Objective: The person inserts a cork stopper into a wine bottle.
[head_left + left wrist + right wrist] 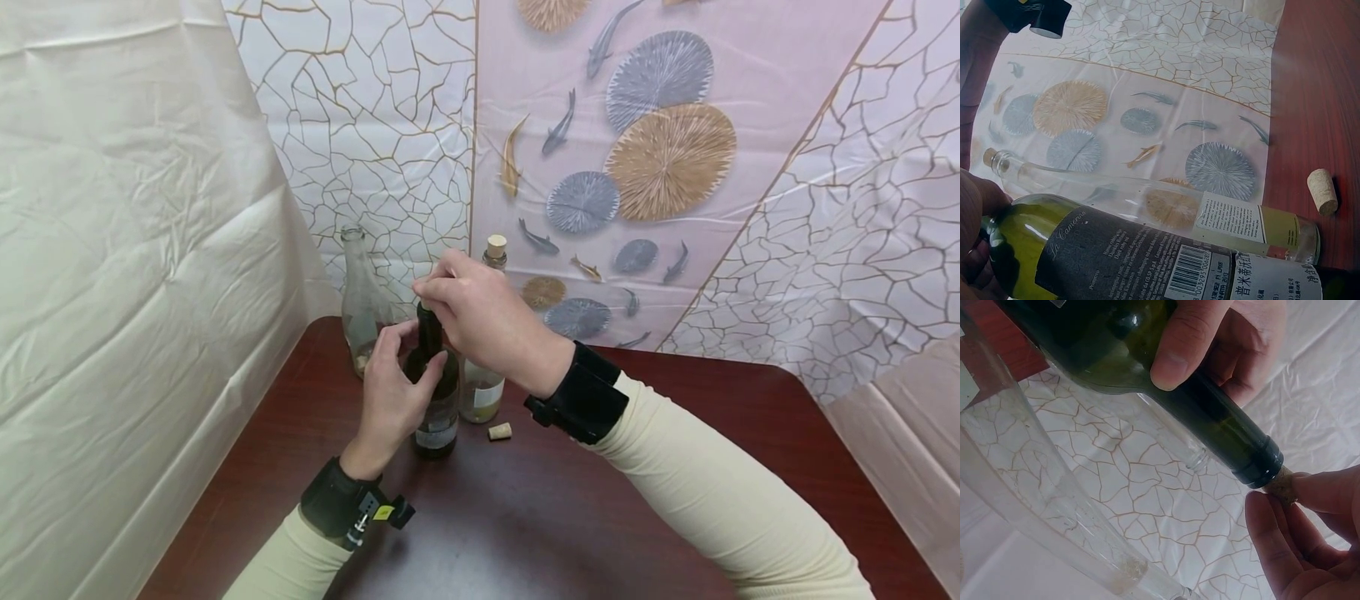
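A dark green wine bottle (437,417) with a black label stands upright on the table, its label readable in the left wrist view. My left hand (393,392) grips it round the shoulder and lower neck, with the thumb (1175,365) along the glass. At the bottle's mouth my right hand (487,317) pinches a cork (1282,486) between thumb and fingers. Part of that cork shows outside the rim; whether its far end sits inside the neck is hidden.
Just right of the green bottle stands a clear bottle (480,400) with a cork in its mouth. An uncorked clear bottle (360,300) is at the back left. A loose cork (499,432) lies on the dark red table (600,500). Patterned cloth hangs behind.
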`<state>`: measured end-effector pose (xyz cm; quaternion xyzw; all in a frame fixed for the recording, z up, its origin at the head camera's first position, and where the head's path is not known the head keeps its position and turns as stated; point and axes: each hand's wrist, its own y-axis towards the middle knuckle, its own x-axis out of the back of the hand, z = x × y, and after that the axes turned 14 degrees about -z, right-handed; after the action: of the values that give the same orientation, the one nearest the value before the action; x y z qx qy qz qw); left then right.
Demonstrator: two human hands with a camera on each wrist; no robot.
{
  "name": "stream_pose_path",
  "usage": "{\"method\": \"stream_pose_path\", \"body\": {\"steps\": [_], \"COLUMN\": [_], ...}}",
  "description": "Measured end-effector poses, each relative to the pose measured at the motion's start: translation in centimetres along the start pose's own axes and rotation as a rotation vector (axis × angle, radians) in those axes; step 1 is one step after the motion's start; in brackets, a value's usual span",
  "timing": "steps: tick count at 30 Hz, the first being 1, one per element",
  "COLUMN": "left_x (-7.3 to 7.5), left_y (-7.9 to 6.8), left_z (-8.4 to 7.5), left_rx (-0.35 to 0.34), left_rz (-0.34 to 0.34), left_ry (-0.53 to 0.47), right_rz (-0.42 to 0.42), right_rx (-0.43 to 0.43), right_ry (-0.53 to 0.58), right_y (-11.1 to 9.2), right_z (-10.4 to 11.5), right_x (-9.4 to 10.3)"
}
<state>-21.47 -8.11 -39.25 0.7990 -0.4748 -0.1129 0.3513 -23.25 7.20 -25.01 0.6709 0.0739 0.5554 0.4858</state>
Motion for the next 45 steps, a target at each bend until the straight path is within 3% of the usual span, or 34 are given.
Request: {"method": "stream_pose_path", "body": {"steps": [7, 15, 24, 33, 45], "left_x": [0.0, 0.0, 0.0, 0.0, 0.0], "left_y": [0.0, 0.1, 0.1, 0.0, 0.2], "left_z": [0.1, 0.3, 0.1, 0.2, 0.2], "left_rx": [-0.016, -0.017, 0.004, -0.004, -0.004], "left_rz": [-0.01, -0.004, 0.004, 0.007, 0.009], "left_ry": [0.0, 0.008, 0.011, 0.034, 0.016], "right_rz": [0.04, 0.263, 0.379, 0.507, 0.511], "right_rx": [-0.016, -0.151, -0.231, -0.218, -0.226], "right_ry": [0.025, 0.019, 0.036, -0.034, -0.022], "right_y": [0.4, 2.8, 6.0, 7.3, 7.1], "right_z": [0.0, -0.2, -0.4, 0.5, 0.5], "right_x": [0.3, 2.1, 3.6, 2.9, 2.7]}}
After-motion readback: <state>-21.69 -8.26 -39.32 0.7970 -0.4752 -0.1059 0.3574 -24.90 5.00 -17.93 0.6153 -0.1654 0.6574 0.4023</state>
